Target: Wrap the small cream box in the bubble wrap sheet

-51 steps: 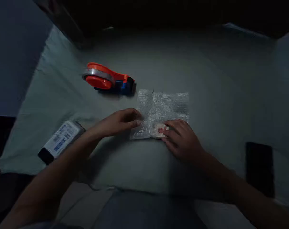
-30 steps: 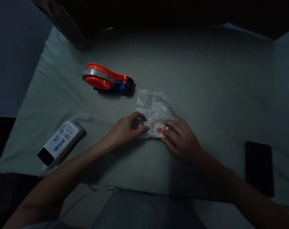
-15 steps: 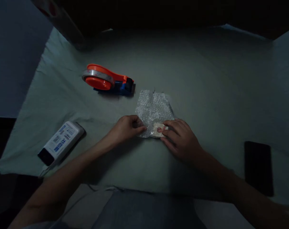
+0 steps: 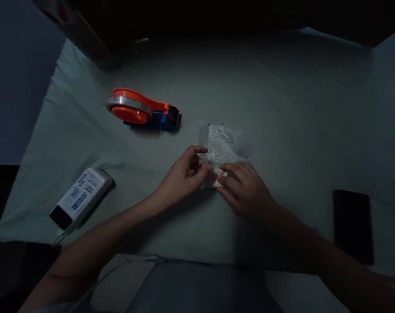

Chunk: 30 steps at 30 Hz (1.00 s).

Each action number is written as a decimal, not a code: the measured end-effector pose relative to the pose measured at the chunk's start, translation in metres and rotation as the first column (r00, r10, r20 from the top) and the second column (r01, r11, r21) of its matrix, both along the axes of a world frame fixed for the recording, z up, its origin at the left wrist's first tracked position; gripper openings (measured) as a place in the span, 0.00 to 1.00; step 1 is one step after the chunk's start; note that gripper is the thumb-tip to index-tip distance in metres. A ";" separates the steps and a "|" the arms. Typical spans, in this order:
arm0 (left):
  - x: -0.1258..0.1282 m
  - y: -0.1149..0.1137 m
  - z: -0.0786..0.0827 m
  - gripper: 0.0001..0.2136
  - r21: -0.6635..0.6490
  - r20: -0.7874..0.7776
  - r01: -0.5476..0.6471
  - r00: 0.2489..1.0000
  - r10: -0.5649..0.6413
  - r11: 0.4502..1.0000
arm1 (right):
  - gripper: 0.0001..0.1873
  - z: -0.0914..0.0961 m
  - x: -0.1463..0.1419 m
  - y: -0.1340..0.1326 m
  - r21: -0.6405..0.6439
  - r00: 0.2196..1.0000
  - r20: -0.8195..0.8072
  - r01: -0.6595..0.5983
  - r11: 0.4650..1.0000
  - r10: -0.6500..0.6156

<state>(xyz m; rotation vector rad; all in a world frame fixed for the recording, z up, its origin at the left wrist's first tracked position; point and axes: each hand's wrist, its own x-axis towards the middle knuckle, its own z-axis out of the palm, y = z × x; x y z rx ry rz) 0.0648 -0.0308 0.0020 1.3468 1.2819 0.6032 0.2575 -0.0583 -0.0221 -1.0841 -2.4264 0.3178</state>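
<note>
A sheet of clear bubble wrap point(image 4: 222, 145) lies on the cloth in front of me. At its near edge sits a small pale flat object with reddish marks point(image 4: 216, 178), partly covered by fingers and wrap; its kind is unclear. My left hand point(image 4: 187, 176) pinches the left part of the bubble wrap and brings it over the object's left side. From the right, my right hand point(image 4: 245, 187) presses curled fingers and thumb onto the object, keeping it against the table.
An orange and blue tape dispenser point(image 4: 158, 119) with a clear roll stands beyond my left hand. At left lies a white boxy device with blue print point(image 4: 83, 193) and a cable. A black phone point(image 4: 352, 226) lies at right. A dark surface borders the far side.
My left hand has moved right and slightly up, carrying the wrap's left edge over toward the pale object. My right hand stays nearly in place on the object.
</note>
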 end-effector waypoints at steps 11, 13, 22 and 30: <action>-0.005 -0.022 -0.020 0.08 0.593 -0.152 0.313 0.948 -0.279 0.742 | 0.05 -0.006 0.001 -0.003 0.031 1.000 -0.010 0.004 1.000 -0.004; -0.008 -0.014 -0.028 0.08 0.684 -0.245 0.412 0.907 -0.342 0.602 | 0.06 -0.007 0.001 -0.002 0.044 1.000 -0.007 0.001 0.999 -0.001; -0.016 -0.008 -0.040 0.14 0.713 -0.369 0.513 0.854 -0.368 0.477 | 0.17 0.021 0.047 -0.025 -0.236 0.806 -0.051 0.564 0.792 -0.589; -0.011 -0.002 -0.034 0.09 0.789 -0.376 0.488 0.864 -0.336 0.372 | 0.26 0.001 0.034 -0.049 -0.933 0.511 -0.048 0.285 0.222 -0.858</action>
